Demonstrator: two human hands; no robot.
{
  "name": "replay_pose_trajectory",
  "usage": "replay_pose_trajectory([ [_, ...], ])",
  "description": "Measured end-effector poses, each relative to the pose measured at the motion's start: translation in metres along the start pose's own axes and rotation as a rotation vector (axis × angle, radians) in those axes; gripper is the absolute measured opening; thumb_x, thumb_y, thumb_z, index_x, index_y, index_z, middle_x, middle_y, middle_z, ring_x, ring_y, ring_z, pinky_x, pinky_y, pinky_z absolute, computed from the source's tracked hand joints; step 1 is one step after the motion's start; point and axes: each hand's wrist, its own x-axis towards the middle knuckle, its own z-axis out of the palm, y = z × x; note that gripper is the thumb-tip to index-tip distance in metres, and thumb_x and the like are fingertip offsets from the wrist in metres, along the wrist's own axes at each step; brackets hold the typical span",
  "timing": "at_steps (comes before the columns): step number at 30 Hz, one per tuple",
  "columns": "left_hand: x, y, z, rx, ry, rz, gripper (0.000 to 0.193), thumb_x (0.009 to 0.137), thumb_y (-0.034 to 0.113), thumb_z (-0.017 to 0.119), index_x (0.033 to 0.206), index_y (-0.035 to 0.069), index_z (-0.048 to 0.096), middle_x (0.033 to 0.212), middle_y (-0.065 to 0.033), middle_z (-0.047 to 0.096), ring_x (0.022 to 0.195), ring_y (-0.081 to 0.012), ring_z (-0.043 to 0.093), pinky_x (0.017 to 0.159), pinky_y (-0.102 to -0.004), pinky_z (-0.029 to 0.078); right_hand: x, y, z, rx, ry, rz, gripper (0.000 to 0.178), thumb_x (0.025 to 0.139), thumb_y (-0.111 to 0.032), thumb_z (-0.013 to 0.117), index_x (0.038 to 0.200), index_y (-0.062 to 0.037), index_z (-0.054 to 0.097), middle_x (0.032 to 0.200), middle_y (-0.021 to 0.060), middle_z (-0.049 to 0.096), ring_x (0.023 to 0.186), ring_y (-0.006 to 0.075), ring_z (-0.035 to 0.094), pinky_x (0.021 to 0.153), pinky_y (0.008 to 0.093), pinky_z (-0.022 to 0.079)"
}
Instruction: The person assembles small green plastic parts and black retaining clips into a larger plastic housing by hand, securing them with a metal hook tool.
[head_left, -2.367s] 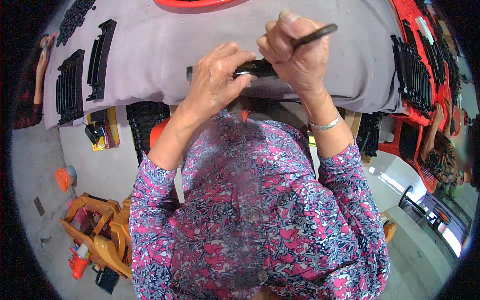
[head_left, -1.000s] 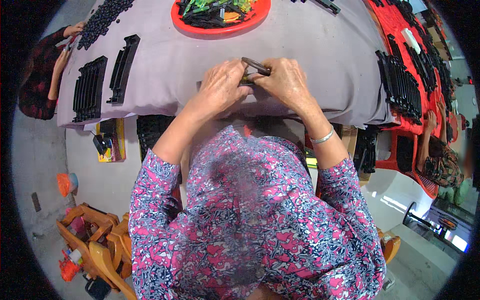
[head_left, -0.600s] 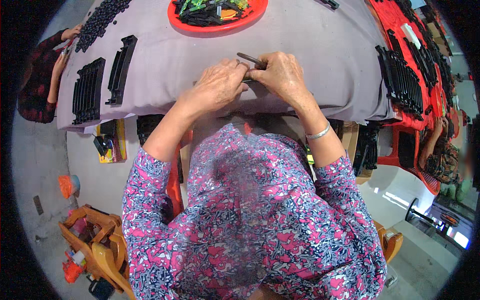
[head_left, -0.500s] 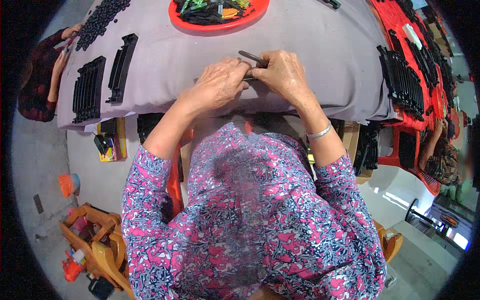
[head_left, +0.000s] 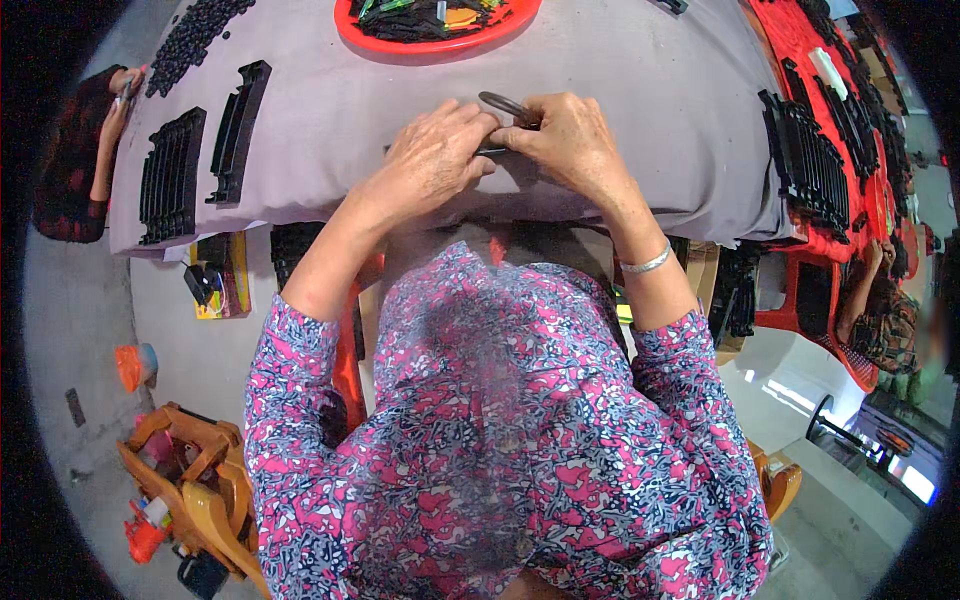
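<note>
My right hand [head_left: 567, 140] is closed around a dark tool with a looped handle, which looks like scissors [head_left: 505, 103]; the loop sticks out above my thumb and the rest is mostly covered. Close against it, my left hand [head_left: 438, 148] has its fingers curled and pressed together at the tool's lower end. A thin dark edge shows between the two hands, but whatever my left fingers pinch is hidden. Both hands are just over the near part of the grey-covered table [head_left: 330, 120].
Ahead is a red tray [head_left: 420, 48] of black, green and orange pieces. Ribbed black plastic parts [head_left: 172, 178] lie left, near a heap of black pellets [head_left: 195, 45]. More black parts [head_left: 805, 165] are at the right. Another person [head_left: 75, 165] works at the left edge.
The tool has turned in my right hand, so its handle loop now shows open rather than edge-on. Both hands have shifted slightly farther from me.
</note>
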Motion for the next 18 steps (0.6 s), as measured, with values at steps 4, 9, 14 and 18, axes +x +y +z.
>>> replay_pose_trajectory([
  [4,-0.005,0.001,-0.01,0.022,0.127,0.034,0.051,0.08,0.02,0.073,0.123,0.001,0.053,0.118,-0.0183,0.056,0.109,-0.0383,0.056,0.094,-0.0448,0.046,0.001,0.0,-0.01,0.132,-0.01,0.048,0.044,0.079,-0.042,0.072,0.086,0.001,0.073,0.066,0.0197,0.066,0.067,0.0306,0.069,0.066,0.0421,0.053],
  [9,-0.019,0.002,-0.026,-0.174,0.053,-0.16,0.056,0.074,0.013,0.076,0.124,0.001,0.055,0.114,-0.0169,0.056,0.102,-0.0382,0.059,0.088,-0.0429,0.049,0.004,0.016,-0.027,0.443,0.006,0.103,0.039,0.091,-0.039,0.066,0.079,-0.002,0.07,0.061,-0.0034,0.054,0.053,0.0063,0.045,0.046,0.0255,0.031],
  [14,-0.021,0.021,-0.017,-0.181,0.248,-0.139,0.049,0.072,0.014,0.077,0.116,0.001,0.061,0.107,-0.0151,0.059,0.097,-0.0369,0.061,0.085,-0.0417,0.049,0.008,0.003,-0.052,1.492,0.125,-0.026,0.052,0.102,-0.045,0.04,0.063,-0.0111,0.038,0.057,-0.0063,0.02,0.049,0.0075,0.017,0.045,0.0264,0.014],
  [18,-0.013,0.029,-0.002,-0.134,0.325,-0.114,0.04,0.073,0.016,0.077,0.108,0.003,0.064,0.1,-0.0127,0.06,0.092,-0.0342,0.061,0.079,-0.0414,0.048,0.01,-0.013,-0.033,1.595,0.125,-0.151,0.053,0.101,-0.047,0.038,0.064,-0.0094,0.036,0.057,-0.0041,0.022,0.05,0.0093,0.016,0.046,0.0285,0.014],
])
